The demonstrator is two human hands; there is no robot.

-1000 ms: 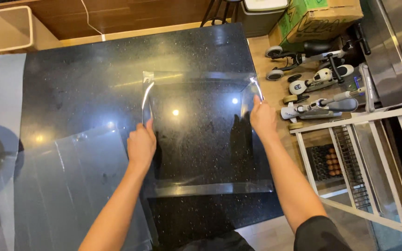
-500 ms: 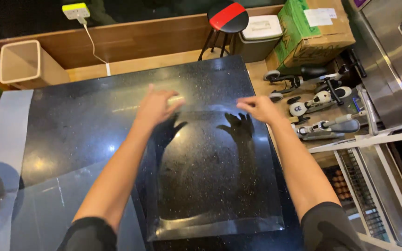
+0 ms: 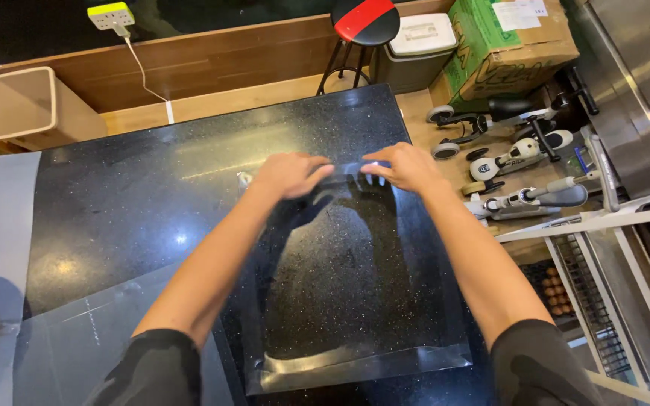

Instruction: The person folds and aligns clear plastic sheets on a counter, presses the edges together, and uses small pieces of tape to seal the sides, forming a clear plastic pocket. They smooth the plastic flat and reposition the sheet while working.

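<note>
A large clear plastic sheet (image 3: 355, 301) lies flat on the black speckled countertop (image 3: 152, 203) in front of me. Its near edge shows as a shiny strip close to my body. My left hand (image 3: 289, 174) rests palm down on the sheet's far edge, fingers together and curled. My right hand (image 3: 404, 165) presses the same far edge, just to the right of the left hand. The fingertips of the two hands almost meet over the sheet's far middle.
More clear sheets (image 3: 1, 248) lie at the counter's left side. Beyond the counter stand a beige bin (image 3: 28, 105), a red and black stool (image 3: 362, 22), a cardboard box (image 3: 505, 45) and several kick scooters (image 3: 520, 158). A white wire rack (image 3: 611, 286) stands at right.
My hands have moved from the sheet's side edges to its far edge, then inwards until they nearly touch. The sheet now lies flat.
</note>
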